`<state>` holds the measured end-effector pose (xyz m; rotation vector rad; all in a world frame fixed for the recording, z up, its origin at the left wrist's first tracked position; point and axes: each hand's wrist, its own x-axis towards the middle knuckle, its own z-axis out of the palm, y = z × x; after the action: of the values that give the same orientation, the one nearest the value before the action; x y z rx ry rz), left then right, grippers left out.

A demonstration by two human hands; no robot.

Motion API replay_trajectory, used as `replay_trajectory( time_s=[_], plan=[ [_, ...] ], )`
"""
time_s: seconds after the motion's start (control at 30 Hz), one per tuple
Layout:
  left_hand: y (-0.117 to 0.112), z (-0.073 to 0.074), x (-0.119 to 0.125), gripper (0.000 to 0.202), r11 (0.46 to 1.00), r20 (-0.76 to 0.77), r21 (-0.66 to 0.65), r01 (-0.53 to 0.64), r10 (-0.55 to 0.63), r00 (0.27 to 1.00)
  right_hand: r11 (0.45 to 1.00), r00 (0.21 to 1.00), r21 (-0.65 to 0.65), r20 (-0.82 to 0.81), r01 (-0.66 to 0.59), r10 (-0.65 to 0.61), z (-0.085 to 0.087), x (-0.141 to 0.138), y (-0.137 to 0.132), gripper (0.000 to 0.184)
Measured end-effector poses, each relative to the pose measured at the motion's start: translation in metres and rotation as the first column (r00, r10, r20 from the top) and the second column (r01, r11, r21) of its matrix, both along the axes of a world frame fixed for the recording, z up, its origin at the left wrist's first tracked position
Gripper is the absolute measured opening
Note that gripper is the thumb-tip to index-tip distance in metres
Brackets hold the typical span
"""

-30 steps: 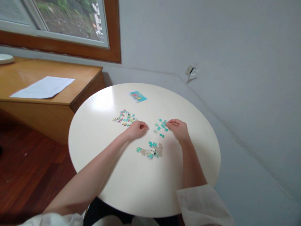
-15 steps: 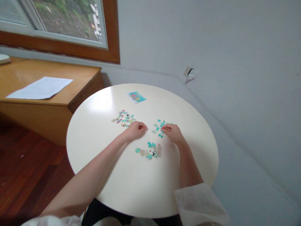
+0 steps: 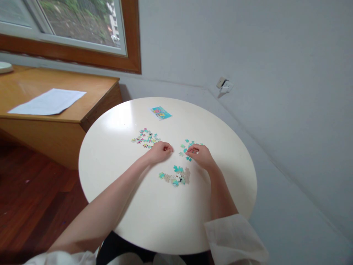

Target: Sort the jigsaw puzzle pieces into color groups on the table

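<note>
My left hand (image 3: 160,152) rests on the white round table (image 3: 162,217) with its fingers curled closed; whatever they may hold is hidden. To its left lies a pile of multicoloured jigsaw puzzle pieces (image 3: 145,138). My right hand (image 3: 200,155) is at a scatter of turquoise puzzle pieces (image 3: 185,150), covering part of it. Its thumb and forefinger are pinched together at one of these pieces, but I cannot make out what is between them. Nearer to me, below both hands, is a group of turquoise and grey-backed pieces (image 3: 175,180), some seemingly face down.
A small picture card (image 3: 161,113) in turquoise lies at the table's far side. At the left stands a wooden desk (image 3: 41,79) with a white paper sheet (image 3: 49,101). The wall (image 3: 248,44) with a socket (image 3: 224,84) borders the table behind and to the right.
My right hand's fingertips have shifted slightly left and down among the turquoise pieces. My left hand has stayed in place, and the piece groups look the same.
</note>
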<state>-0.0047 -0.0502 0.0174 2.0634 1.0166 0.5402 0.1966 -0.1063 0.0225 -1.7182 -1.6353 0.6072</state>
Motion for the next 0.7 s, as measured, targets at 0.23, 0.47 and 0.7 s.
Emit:
replay_trajectory(
  time_s=[0.23, 0.47, 0.7],
  plan=[
    [0.002, -0.003, 0.0, 0.025, 1.0, 0.022, 0.0, 0.0, 0.0, 1.0, 0.913, 0.932, -0.189, -0.029, -0.361, 0.362, 0.013, -0.011, -0.01, 0.015],
    [0.001, 0.0, 0.0, 0.024, 1.0, 0.011, 0.005, -0.001, 0.001, 1.0, 0.835, 0.861, -0.244, 0.001, -0.494, 0.509, 0.019, -0.012, -0.013, 0.02],
    [0.004, -0.007, 0.0, 0.024, 1.0, 0.017, 0.013, -0.005, 0.004, 1.0, 0.838, 0.861, -0.244, 0.028, -0.487, 0.509, 0.017, -0.012, -0.012, 0.011]
  ],
)
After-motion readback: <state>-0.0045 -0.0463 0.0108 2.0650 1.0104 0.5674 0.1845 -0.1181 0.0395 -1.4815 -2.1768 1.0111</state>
